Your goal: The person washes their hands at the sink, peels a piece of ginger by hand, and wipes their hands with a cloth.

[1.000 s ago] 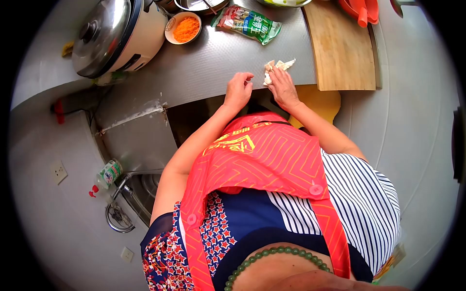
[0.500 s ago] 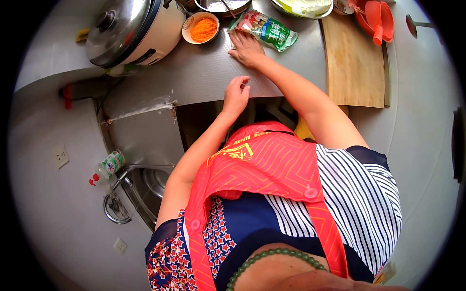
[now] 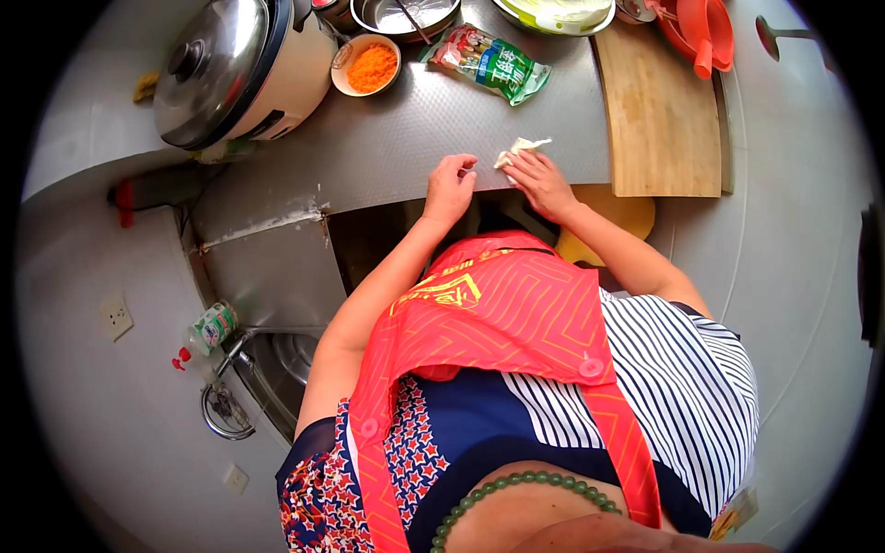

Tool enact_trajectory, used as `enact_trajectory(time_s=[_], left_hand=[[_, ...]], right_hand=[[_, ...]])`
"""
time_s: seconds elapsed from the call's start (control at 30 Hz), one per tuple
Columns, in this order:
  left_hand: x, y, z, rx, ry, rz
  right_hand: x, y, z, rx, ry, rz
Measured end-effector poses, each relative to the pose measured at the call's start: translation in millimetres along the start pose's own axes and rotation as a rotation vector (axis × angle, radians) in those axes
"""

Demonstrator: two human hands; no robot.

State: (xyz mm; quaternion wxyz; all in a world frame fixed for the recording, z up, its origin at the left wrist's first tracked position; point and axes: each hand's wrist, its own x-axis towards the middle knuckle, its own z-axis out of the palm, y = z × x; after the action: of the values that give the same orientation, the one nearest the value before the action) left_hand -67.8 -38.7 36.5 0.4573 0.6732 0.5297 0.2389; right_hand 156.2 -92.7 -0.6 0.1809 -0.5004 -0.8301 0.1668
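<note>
My right hand [image 3: 542, 184] presses a crumpled white cloth [image 3: 523, 146] onto the steel counter [image 3: 369, 166] near its front edge, with the cloth partly hidden under the fingers. To its left, my left hand [image 3: 450, 192] is at the counter's edge, its fingers loosely curled in and nothing visible in them. Beyond both hands lies a green and clear printed food packet [image 3: 493, 64]. A small bowl of shredded orange food [image 3: 367, 66] stands left of the packet.
A large lidded cooker [image 3: 244, 74] fills the back left. Behind are a metal bowl [image 3: 406, 17] and a green-rimmed bowl [image 3: 558, 17]. On the right are a wooden board [image 3: 659, 111] and red plastic ware [image 3: 701, 37]. A sink [image 3: 286, 355] and bottle [image 3: 214, 324] are lower left.
My right hand has come back from beside the packet to the counter's front edge, where the cloth shows under it again. My left hand has barely moved; the view has shifted slightly.
</note>
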Motion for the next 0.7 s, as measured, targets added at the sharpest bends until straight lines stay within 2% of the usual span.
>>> enact_trajectory(time_s=[0.03, 0.17, 0.23, 0.33, 0.43, 0.5, 0.57, 0.63, 0.7], left_hand=[[2, 1, 4, -0.001, -0.038, 0.013], [10, 12, 22, -0.042, -0.210, 0.035], [15, 23, 28, -0.048, -0.274, 0.055], [17, 37, 31, -0.081, -0.304, 0.031], [18, 36, 27, -0.100, -0.292, 0.024], [14, 25, 22, -0.120, -0.269, -0.008], [11, 14, 18, -0.119, -0.240, -0.042], [9, 6, 15, -0.111, -0.197, -0.075], [9, 3, 13, -0.095, -0.116, -0.045]], right_hand=[[-12, 10, -6, 0.028, 0.015, 0.063], [15, 74, -44, -0.126, 0.375, 0.353], [39, 112, -51, -0.100, 0.395, 0.488], [55, 127, -41, -0.276, 0.171, 0.588], [37, 88, -14, -0.241, 0.224, 0.644], [20, 51, 3, -0.227, 0.250, 0.501], [13, 13, 8, -0.140, 0.153, 0.364], [19, -14, 13, 0.008, 0.112, 0.172], [37, -18, 15, 0.235, 0.083, 0.075]])
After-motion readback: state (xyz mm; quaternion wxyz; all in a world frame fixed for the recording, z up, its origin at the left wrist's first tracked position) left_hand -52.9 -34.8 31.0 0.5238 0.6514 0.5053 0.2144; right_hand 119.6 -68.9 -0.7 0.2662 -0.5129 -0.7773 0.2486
